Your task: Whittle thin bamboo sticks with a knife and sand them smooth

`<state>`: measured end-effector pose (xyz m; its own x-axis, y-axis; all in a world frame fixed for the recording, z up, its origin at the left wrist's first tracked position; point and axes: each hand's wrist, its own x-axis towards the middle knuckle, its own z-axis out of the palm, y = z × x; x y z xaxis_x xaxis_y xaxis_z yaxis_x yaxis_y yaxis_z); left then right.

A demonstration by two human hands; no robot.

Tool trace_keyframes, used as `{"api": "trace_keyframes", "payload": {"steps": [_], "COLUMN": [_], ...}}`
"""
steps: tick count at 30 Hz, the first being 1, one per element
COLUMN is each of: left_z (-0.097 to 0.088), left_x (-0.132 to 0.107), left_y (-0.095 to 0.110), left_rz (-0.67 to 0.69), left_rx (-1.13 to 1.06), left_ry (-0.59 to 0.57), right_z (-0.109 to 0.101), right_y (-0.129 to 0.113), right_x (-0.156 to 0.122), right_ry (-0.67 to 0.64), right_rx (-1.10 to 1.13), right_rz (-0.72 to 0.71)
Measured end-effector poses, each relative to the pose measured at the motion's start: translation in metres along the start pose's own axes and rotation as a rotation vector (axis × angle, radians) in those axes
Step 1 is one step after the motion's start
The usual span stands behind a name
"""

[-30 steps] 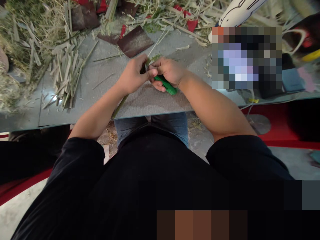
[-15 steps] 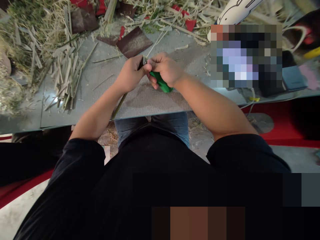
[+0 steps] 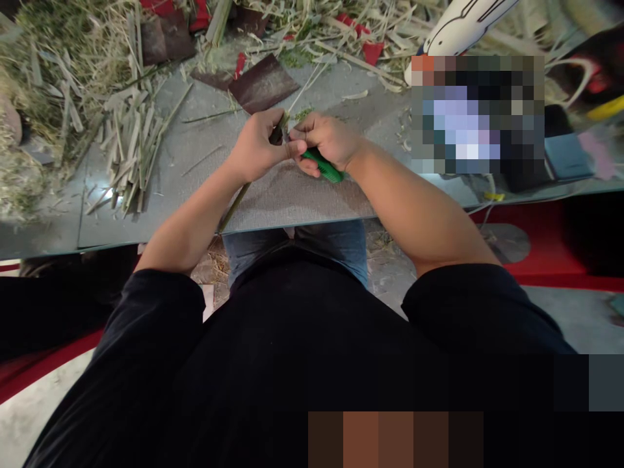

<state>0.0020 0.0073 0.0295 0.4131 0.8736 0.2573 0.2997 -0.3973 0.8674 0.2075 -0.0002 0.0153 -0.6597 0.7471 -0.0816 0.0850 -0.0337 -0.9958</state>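
Left hand [image 3: 257, 148] fingers pinching thin stalk [image 3: 235, 207]; lower end trails out under the palm to the table [image 3: 312, 201] edge. Right hand [image 3: 336, 142] fingers curled round green-handled tool [image 3: 327, 169], handle butt jutting below them, front end near left thumb, detail unclear.

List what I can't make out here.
In the head view:
Green tool: partly hidden by the right hand.
Stalk: middle hidden by the left hand.
Whether tool and stalk touch: too small to tell.
White object: far end cut off by the top edge.
Whatever lies under the pixel blocks: masked.
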Motion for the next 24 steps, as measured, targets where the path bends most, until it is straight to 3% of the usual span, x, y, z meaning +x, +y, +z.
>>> {"api": "trace_keyframes", "payload": {"steps": [9,24], "left_z": [0.000,0.000], "left_x": [0.001,0.007], "left_y": [-0.011,-0.023], "left_rz": [0.028,-0.014], "left_rx": [0.020,0.110], "left_ry": [0.018,0.068], "right_z": [0.002,0.009], "right_y": [-0.005,-0.008], "right_x": [-0.002,-0.001], "right_ry": [-0.026,0.122], "right_rx": [-0.016,-0.006], "right_rz": [0.025,-0.079]}}
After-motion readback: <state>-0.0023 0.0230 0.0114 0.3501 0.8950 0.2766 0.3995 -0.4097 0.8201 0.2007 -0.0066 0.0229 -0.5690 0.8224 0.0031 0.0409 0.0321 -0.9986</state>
